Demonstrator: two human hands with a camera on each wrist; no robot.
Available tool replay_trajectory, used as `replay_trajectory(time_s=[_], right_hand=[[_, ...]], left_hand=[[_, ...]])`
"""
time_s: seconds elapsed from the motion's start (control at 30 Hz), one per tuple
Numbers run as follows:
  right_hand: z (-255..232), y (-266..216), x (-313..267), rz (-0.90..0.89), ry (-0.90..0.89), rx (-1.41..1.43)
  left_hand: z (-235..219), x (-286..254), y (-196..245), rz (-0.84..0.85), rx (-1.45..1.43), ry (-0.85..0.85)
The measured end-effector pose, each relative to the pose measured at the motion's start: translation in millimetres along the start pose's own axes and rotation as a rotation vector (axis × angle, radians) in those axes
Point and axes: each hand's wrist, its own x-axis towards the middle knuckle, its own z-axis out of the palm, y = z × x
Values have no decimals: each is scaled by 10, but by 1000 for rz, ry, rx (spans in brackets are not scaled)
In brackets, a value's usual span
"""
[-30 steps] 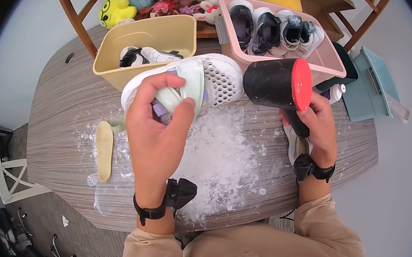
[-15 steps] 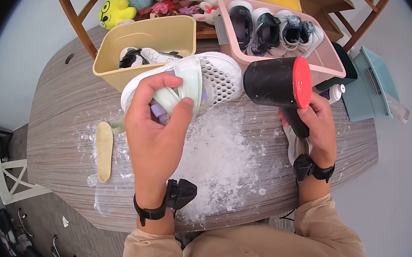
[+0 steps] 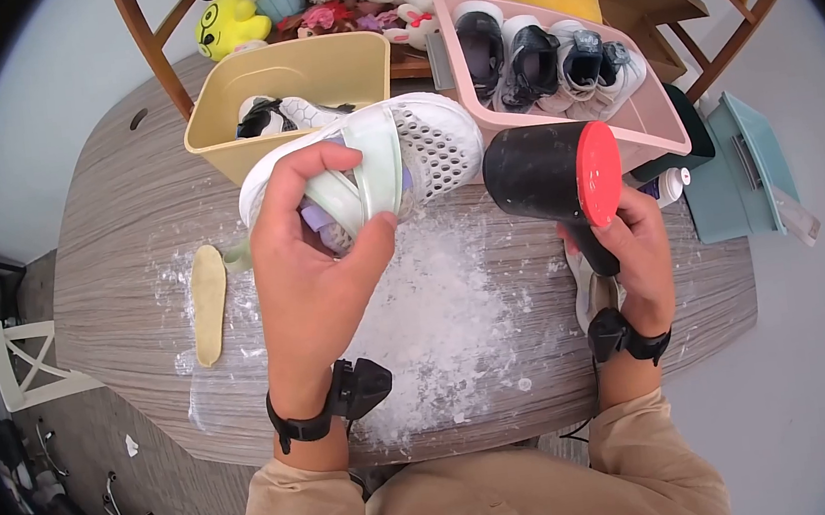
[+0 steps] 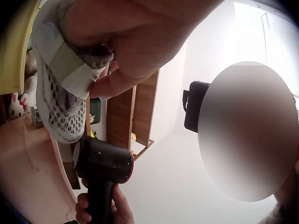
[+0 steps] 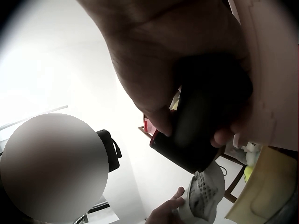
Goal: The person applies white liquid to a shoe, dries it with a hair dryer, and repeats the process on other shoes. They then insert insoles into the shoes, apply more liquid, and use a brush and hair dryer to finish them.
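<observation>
My left hand (image 3: 314,233) holds a white shoe (image 3: 438,144) up over the table, thumb and fingers at its pale green straps (image 3: 377,161). The shoe has a perforated toe and purple parts under the straps. In my right hand (image 3: 638,254) is a black hair dryer (image 3: 534,169) with a red back end, gripped by its handle. The dryer's front end points at the shoe's toe, close beside it. From the left wrist, the toe (image 4: 67,123) sits right above the dryer (image 4: 103,161). The right wrist view shows the dryer (image 5: 187,144) dark against the shoe (image 5: 205,191).
White powder (image 3: 430,326) covers the table's middle. A pale yellow insole (image 3: 209,304) lies at left; another shoe (image 3: 586,284) is partly hidden behind my right hand. Behind stand a yellow bin (image 3: 219,142) and a pink bin (image 3: 656,136), both with shoes. A teal box (image 3: 722,190) is at right.
The shoe's toe has tipped slightly up and away, and my left thumb has shifted a little along the strap. The hair dryer has moved slightly left.
</observation>
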Motion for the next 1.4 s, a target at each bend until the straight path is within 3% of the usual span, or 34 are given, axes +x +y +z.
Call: replay_trajectory(time_s=[0.43, 0.63, 0.73, 0.83, 1.23, 1.33, 1.4], right_hand=[[48, 32, 11, -7, 80, 28], [25, 56, 21, -17, 85, 23], [55, 38, 25, 0, 135, -29], [57, 33, 23, 11, 172, -43], [48, 7, 21, 44, 123, 2], [50, -2, 25, 69, 124, -7], [41, -5, 29, 90, 129, 6]], left_hand=[[-52, -8, -49, 11, 127, -147], [-40, -33, -11, 52, 234, -189], [-18, -40, -15, 149, 317, -192], [33, -19, -42, 297, 368, -125], [70, -33, -11, 289, 504, 12], [49, -48, 22, 192, 496, -17], [51, -35, -10, 250, 498, -10]])
